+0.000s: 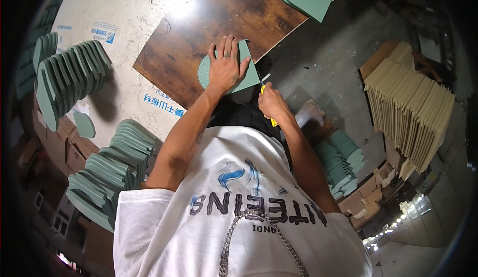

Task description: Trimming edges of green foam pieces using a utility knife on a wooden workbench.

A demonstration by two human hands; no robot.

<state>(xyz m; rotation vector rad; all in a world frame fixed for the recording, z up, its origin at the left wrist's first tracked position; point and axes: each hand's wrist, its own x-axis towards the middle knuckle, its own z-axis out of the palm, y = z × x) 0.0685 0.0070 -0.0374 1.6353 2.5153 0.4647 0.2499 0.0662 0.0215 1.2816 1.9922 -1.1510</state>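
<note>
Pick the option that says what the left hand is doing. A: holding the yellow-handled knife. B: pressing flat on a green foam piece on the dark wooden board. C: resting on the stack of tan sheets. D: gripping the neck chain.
B: the left hand lies spread, palm down, on the green foam piece on the wooden board, while the right hand holds the yellow-handled knife at the piece's edge.

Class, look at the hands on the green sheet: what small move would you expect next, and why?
Probably draw the yellow knife in the right hand further along the edge of the green sheet. The left hand presses it flat on the brown board, and the blade sits at its right edge.
</note>
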